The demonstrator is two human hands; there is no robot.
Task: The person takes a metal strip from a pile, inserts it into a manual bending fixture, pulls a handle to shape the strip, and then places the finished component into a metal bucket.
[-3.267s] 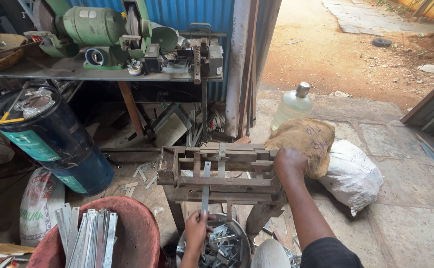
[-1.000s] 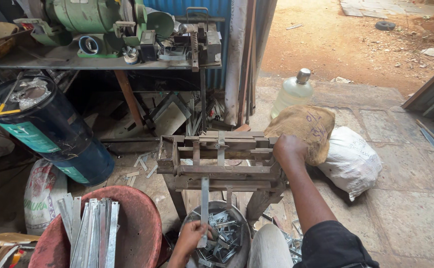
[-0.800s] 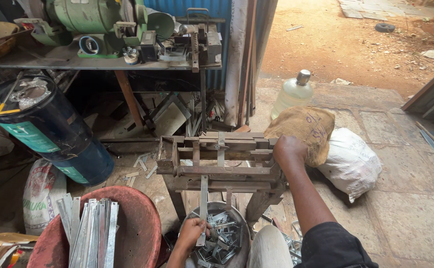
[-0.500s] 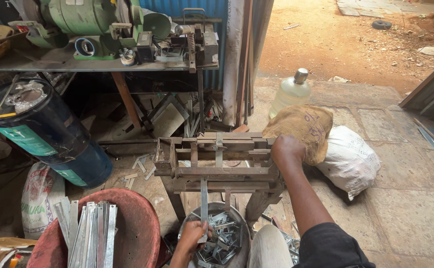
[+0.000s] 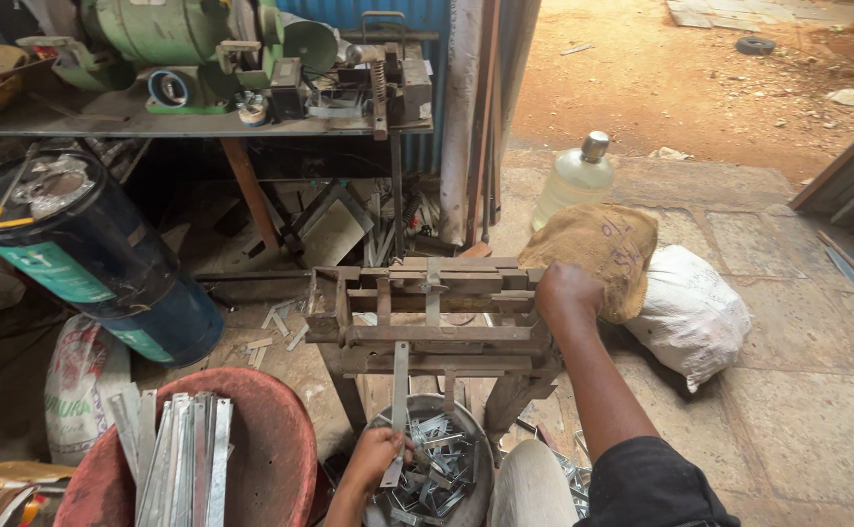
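Observation:
A rusty metal press frame [image 5: 427,312] stands in front of me on legs. My left hand [image 5: 376,457] holds the lower end of a long flat metal strip [image 5: 399,390] that runs up into the frame. Under the frame a round metal pan [image 5: 476,444] is full of several short cut metal pieces [image 5: 437,468]. My right hand [image 5: 566,291] is closed at the frame's right end; what it grips is hidden under the hand.
A red tub [image 5: 261,459] at lower left holds several long metal strips [image 5: 188,459]. A blue drum [image 5: 85,259] leans at left. A green machine [image 5: 163,34] sits on a bench. A burlap sack [image 5: 598,249], white sack [image 5: 691,312] and bottle [image 5: 573,181] lie right.
The view has shifted slightly. My left hand has stayed at the strip's lower end over the pan; my right hand has stayed on the frame's right end.

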